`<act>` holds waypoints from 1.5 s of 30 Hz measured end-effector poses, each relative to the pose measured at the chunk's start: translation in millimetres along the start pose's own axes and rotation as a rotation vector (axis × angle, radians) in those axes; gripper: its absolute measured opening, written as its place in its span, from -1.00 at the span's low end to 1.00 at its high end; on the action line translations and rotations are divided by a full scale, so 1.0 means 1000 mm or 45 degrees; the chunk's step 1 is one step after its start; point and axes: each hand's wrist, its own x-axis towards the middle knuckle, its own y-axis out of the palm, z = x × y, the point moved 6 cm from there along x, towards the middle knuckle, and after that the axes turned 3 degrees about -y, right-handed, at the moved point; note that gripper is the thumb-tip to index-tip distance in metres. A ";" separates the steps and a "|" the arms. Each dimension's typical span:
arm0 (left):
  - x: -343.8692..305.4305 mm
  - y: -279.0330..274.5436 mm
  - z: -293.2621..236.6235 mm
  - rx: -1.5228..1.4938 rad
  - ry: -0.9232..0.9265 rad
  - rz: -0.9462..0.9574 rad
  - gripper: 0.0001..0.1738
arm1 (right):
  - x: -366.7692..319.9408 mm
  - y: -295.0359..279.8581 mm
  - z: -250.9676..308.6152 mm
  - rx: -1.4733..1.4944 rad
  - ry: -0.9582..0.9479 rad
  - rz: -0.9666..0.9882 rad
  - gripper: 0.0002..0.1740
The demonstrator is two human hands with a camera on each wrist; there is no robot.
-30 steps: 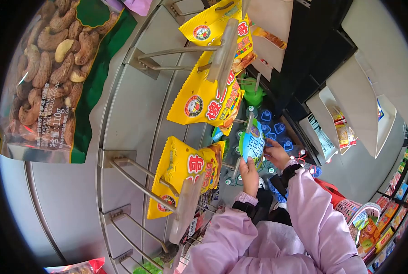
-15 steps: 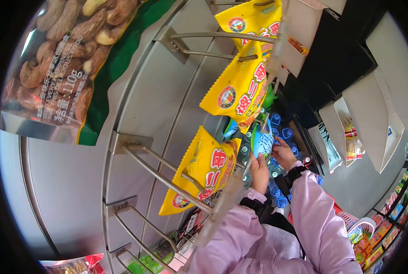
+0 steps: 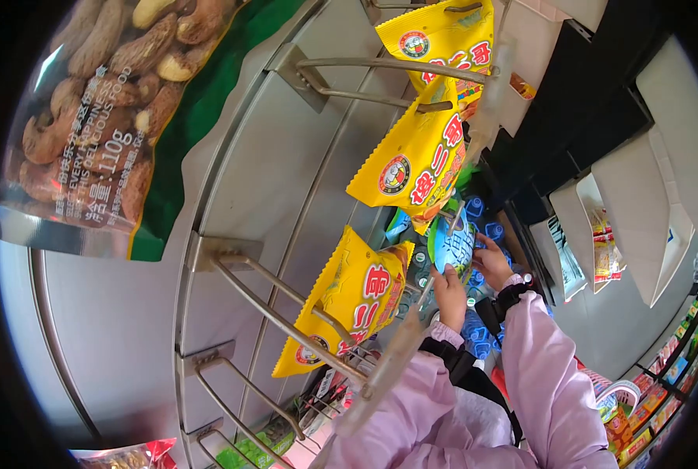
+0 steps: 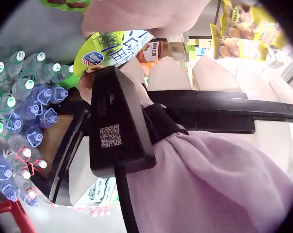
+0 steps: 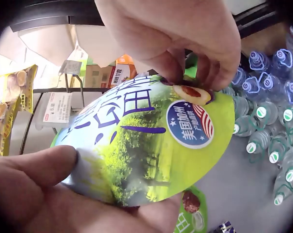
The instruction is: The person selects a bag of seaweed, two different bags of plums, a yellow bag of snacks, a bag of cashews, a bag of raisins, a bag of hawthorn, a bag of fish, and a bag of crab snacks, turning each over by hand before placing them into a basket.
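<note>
While yellow packets [image 3: 408, 160] hung on hooks [image 3: 365, 62] nearby, left hand [image 3: 450, 297] and right hand [image 3: 493, 265] pinched the blue-green bag [image 3: 451, 244] at separate edges, likely steadying its bulging shape

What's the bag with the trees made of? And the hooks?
The bag looks like thin, glossy plastic film: light glints on its curved front. Its inside layer doesn't show.

The hooks look like smooth, grey metal, because their rods shine; which metal, I can't tell.
</note>
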 end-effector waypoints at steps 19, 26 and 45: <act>0.051 -0.030 0.037 0.351 0.087 -0.094 -0.37 | -0.169 -0.065 -0.067 -0.108 0.098 0.298 -0.60; 0.046 -0.062 0.099 0.077 -0.008 -0.151 -0.45 | -0.263 -0.128 -0.108 -0.171 0.082 0.161 -0.67; -0.341 0.065 0.116 0.525 -0.629 1.606 -0.73 | -0.464 -0.241 -0.103 -0.115 -0.654 -0.439 -0.76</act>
